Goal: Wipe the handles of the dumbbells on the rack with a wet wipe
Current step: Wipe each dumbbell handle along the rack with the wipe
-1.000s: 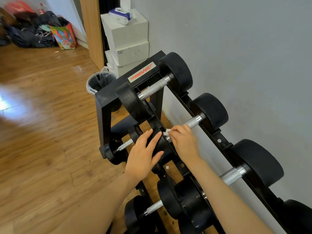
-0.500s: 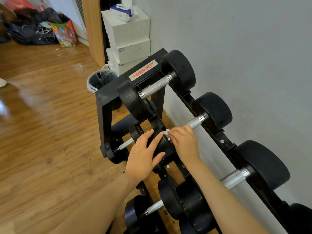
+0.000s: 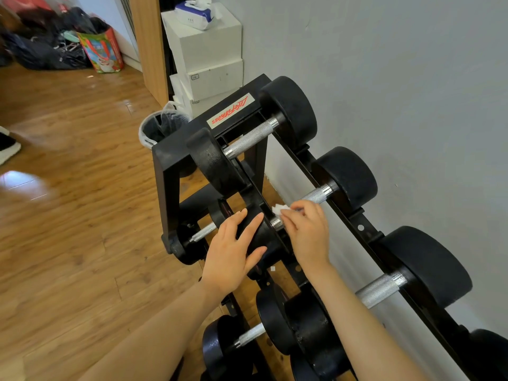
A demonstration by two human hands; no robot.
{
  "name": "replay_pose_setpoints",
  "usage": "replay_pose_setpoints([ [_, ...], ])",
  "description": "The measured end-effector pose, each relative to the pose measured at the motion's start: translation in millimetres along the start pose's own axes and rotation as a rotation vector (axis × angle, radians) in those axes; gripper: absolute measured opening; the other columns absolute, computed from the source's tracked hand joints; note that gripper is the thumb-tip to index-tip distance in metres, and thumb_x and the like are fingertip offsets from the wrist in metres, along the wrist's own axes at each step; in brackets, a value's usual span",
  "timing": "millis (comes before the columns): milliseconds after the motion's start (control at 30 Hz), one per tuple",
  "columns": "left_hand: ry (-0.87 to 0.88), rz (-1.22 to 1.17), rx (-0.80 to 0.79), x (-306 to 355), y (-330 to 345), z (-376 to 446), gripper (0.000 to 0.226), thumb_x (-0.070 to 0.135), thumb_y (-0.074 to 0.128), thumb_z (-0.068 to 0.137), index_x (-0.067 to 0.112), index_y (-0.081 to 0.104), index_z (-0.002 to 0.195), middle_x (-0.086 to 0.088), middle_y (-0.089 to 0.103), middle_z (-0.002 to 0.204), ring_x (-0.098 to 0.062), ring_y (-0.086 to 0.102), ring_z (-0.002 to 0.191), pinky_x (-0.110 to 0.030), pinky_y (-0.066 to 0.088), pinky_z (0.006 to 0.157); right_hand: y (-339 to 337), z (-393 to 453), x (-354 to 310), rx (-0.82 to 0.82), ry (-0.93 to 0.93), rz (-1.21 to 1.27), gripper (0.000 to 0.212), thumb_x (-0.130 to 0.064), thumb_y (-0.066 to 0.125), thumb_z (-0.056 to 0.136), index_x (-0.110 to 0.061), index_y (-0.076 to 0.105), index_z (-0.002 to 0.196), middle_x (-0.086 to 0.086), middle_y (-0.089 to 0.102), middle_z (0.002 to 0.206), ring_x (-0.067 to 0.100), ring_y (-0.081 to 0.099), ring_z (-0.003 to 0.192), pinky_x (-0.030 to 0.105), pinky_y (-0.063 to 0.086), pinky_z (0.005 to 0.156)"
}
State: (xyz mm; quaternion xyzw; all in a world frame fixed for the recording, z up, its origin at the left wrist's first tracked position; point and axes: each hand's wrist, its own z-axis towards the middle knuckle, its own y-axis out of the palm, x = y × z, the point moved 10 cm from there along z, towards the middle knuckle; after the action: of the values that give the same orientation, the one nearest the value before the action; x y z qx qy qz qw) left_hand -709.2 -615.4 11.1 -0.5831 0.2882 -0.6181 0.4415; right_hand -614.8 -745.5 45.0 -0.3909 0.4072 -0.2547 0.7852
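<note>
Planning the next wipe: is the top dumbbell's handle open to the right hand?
Probably yes. The far handle lies bare between its weights, nothing across it, and the right hand with the wipe works one dumbbell nearer.

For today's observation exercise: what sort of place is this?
Probably a small or home gym: a black dumbbell rack against a grey wall, dumbbells on it, and a wooden floor.

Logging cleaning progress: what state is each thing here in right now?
Wipe: bunched, held against the second dumbbell's handle.
Right hand: gripping the wipe on that handle.
Left hand: flat on that dumbbell's front weight.
Rack: upright, loaded.
Bin: open, bag-lined.
Wipe pack: lid up, on boxes.
</note>
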Motion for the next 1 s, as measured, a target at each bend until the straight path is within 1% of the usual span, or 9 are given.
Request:
replay_pose_setpoints([
  [67, -0.004, 0.002, -0.003, -0.1, 0.3, 0.2, 0.065, 0.047, 0.052, 0.089, 0.025, 0.035, 0.149, -0.011, 0.040, 0.146, -0.029, 0.043, 0.132, -0.041, 0.042, 0.102, 3.0, -3.9, 1.0, -0.004, 0.018, 0.065, 0.014, -0.014, 0.070, 0.083, -0.007, 0.072, 0.094, 0.007, 0.061, 0.095, 0.019, 0.055, 0.087, 0.024, 0.048, 0.068],
  [200, -0.008, 0.007, -0.009, -0.6, 0.4, 0.4, 0.066, 0.047, 0.052, 0.090, 0.026, 0.034, 0.149, -0.011, 0.040, 0.147, -0.029, 0.043, 0.132, -0.039, 0.038, 0.103, 18.1, -13.5, -7.8, -0.125, -0.062, 0.138, 0.023, -0.022, 0.059, 0.088, -0.007, 0.070, 0.100, 0.007, 0.060, 0.100, 0.017, 0.057, 0.091, 0.028, 0.054, 0.073],
  [300, -0.001, 0.010, -0.001, 0.4, -0.5, 0.3, 0.065, 0.047, 0.053, 0.090, 0.024, 0.036, 0.149, -0.011, 0.040, 0.145, -0.029, 0.043, 0.131, -0.040, 0.041, 0.102, 10.2, -9.6, 9.5, -0.051, 0.032, 0.168, 0.019, -0.018, 0.065, 0.088, -0.008, 0.071, 0.103, 0.003, 0.059, 0.102, 0.010, 0.053, 0.093, 0.024, 0.054, 0.076],
  [367, -0.002, 0.013, 0.001, -0.2, 0.2, 0.4, 0.065, 0.047, 0.052, 0.090, 0.025, 0.035, 0.149, -0.011, 0.040, 0.146, -0.028, 0.040, 0.131, -0.038, 0.040, 0.102, 7.3, -10.1, 18.2, -0.002, 0.112, 0.205, 0.019, -0.015, 0.068, 0.087, -0.008, 0.071, 0.104, 0.003, 0.059, 0.103, 0.007, 0.051, 0.094, 0.023, 0.054, 0.076],
  [533, -0.003, 0.022, 0.001, -0.7, 1.2, 0.8, 0.064, 0.047, 0.052, 0.091, 0.024, 0.036, 0.149, -0.011, 0.040, 0.146, -0.026, 0.037, 0.132, -0.036, 0.034, 0.102, 13.2, -13.0, 8.9, -0.044, 0.032, 0.176, 0.020, -0.017, 0.065, 0.088, -0.008, 0.071, 0.105, 0.003, 0.059, 0.103, 0.011, 0.055, 0.095, 0.023, 0.052, 0.078],
  [667, -0.007, 0.023, -0.001, -0.9, 1.1, 0.8, 0.065, 0.047, 0.051, 0.091, 0.025, 0.033, 0.149, -0.012, 0.040, 0.146, -0.026, 0.036, 0.133, -0.036, 0.035, 0.102, 2.0, -10.8, 21.1, 0.035, 0.124, 0.210, 0.017, -0.014, 0.067, 0.088, -0.007, 0.071, 0.103, 0.004, 0.059, 0.104, 0.006, 0.051, 0.095, 0.012, 0.047, 0.076],
  [833, -0.011, 0.014, -0.002, -0.7, 1.6, 0.7, 0.064, 0.048, 0.049, 0.091, 0.025, 0.033, 0.149, -0.011, 0.038, 0.146, -0.026, 0.035, 0.134, -0.036, 0.035, 0.102, 14.3, -14.8, 6.4, -0.062, 0.000, 0.175, 0.019, -0.012, 0.069, 0.086, -0.008, 0.071, 0.104, 0.004, 0.060, 0.101, 0.011, 0.056, 0.092, 0.019, 0.050, 0.076],
  [933, -0.014, 0.019, -0.001, -1.4, 1.8, 0.6, 0.064, 0.048, 0.049, 0.092, 0.025, 0.032, 0.149, -0.011, 0.038, 0.147, -0.026, 0.034, 0.134, -0.035, 0.032, 0.102, 9.1, -13.5, 13.9, -0.013, 0.080, 0.177, 0.019, -0.014, 0.069, 0.087, -0.009, 0.071, 0.105, 0.003, 0.061, 0.102, 0.012, 0.057, 0.091, 0.020, 0.052, 0.073],
  [1000, -0.010, 0.016, -0.001, -0.8, 1.9, 0.9, 0.064, 0.048, 0.049, 0.091, 0.025, 0.033, 0.149, -0.011, 0.038, 0.147, -0.026, 0.034, 0.134, -0.035, 0.032, 0.102, 9.7, -15.2, 11.4, -0.006, 0.078, 0.177, 0.019, -0.013, 0.069, 0.086, -0.009, 0.071, 0.105, 0.003, 0.061, 0.101, 0.012, 0.059, 0.090, 0.020, 0.053, 0.072],
])
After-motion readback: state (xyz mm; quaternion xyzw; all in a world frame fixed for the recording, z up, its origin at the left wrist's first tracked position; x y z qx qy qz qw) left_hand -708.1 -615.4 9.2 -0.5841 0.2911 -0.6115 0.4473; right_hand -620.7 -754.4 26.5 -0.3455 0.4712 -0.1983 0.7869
